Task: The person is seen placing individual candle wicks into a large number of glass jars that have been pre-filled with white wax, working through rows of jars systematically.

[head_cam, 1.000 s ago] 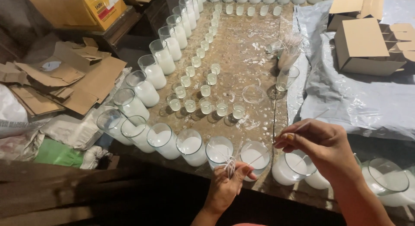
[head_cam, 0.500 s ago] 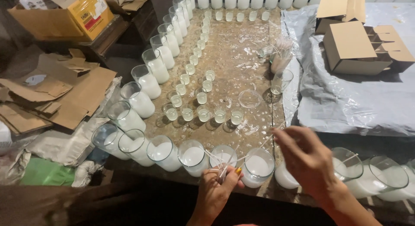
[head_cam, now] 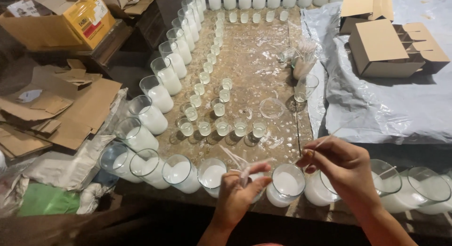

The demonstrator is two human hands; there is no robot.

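Head view looks down on a wax-spattered wooden table, where tall glass jars of white wax run along the left edge and across the near edge, with a ring of small wax-filled glasses inside them; the open middle probably keeps working room between the rows. To the right lies a grey plastic sheet bearing brown cardboard boxes, and flattened cardboard is piled at the left. Near the sheet's edge an empty glass stands beside a cup of spare wicks, within reach. The left hand is closed around a small bundle of white wicks above the near row, a ready supply. The right hand pinches a single wick between thumb and fingertips, just beside the near jar. Compared with half a second ago, the right hand has drawn nearer to that jar and the left has risen slightly.
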